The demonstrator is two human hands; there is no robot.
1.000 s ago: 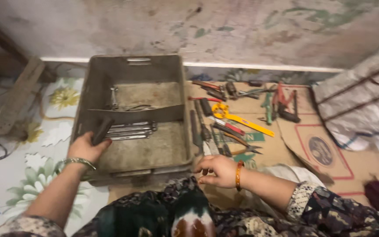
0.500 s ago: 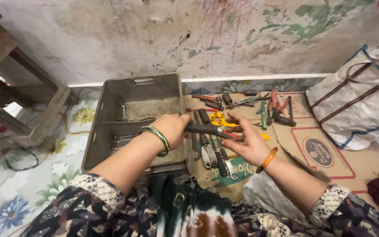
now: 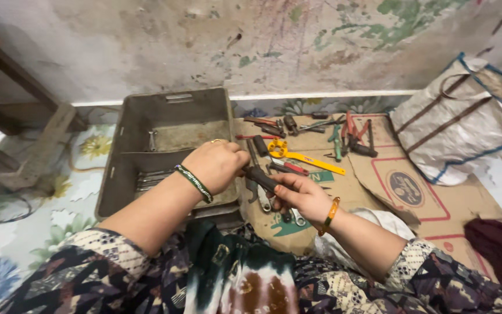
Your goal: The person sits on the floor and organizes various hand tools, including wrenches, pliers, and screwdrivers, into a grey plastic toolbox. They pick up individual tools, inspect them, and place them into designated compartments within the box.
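A dark-handled tool [image 3: 261, 177] was gripped by both the left hand [image 3: 216, 164] and right hand [image 3: 301, 195], above cardboard [image 3: 379, 192] beside the grey crate [image 3: 124, 142]; handover step, release by 1 hand likely needed.

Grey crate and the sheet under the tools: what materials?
Grey rectangular crate: probably moulded plastic, matte and grimy, with a moulded rim and a handle slot. Brown sheet under the tools: flattened corrugated cardboard, judging by its printed panels, fold creases and torn edge.
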